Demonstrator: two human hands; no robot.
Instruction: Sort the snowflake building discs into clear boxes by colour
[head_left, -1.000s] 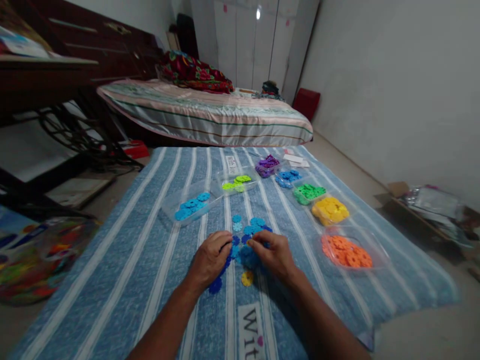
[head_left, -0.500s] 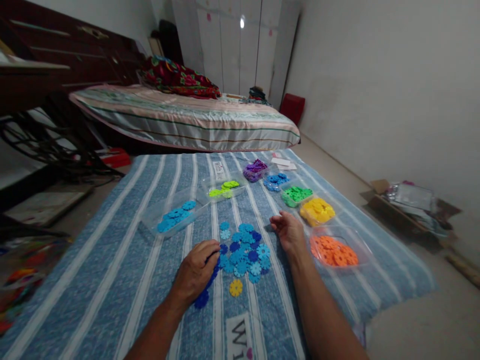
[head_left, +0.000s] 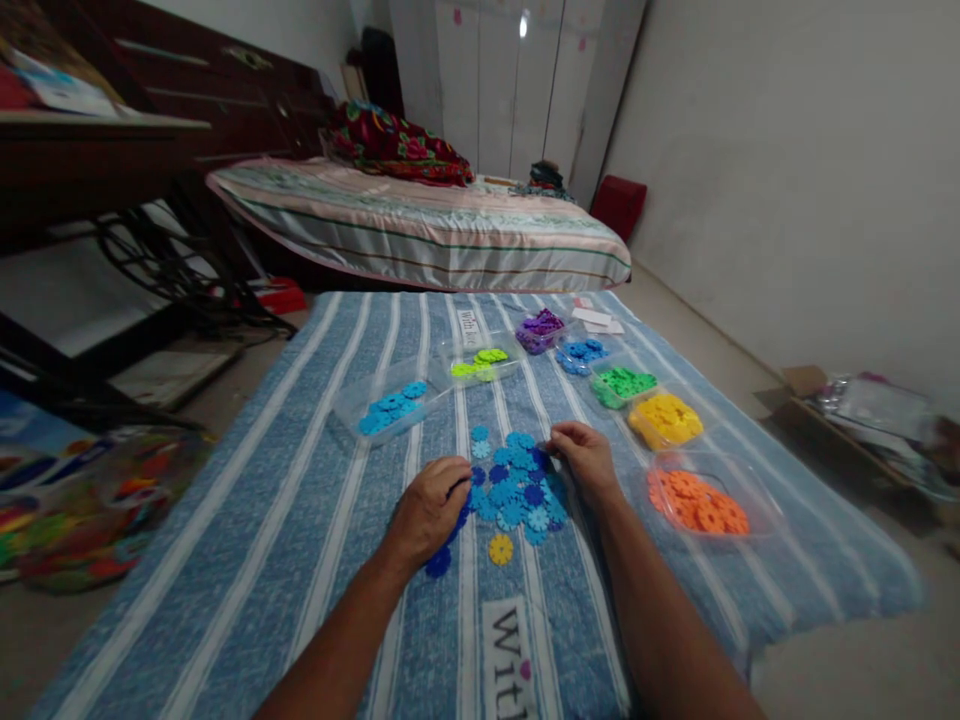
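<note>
A loose pile of light and dark blue notched plastic discs (head_left: 506,490) lies on the striped cloth between my hands. My left hand (head_left: 427,510) is curled at the pile's left side, with a dark blue disc showing between thumb and fingers. Beneath and beside that hand lie more dark blue discs (head_left: 439,562). At the pile's upper right edge, my right hand (head_left: 589,460) has its fingertips closed on a dark blue disc (head_left: 540,459), partly hidden by the fingers. One yellow disc (head_left: 500,549) lies apart, just below the pile.
Clear tubs hold light blue (head_left: 394,408), lime (head_left: 480,364), purple (head_left: 540,330), blue (head_left: 581,355), green (head_left: 622,385), yellow (head_left: 666,420) and orange discs (head_left: 697,502). White cards (head_left: 596,320) lie at the far edge. A cardboard box (head_left: 862,440) stands on the floor at right.
My right hand has moved in to the pile's edge, and its fingers have closed at a dark blue disc. My left hand stays beside the pile. The view has swung left.
</note>
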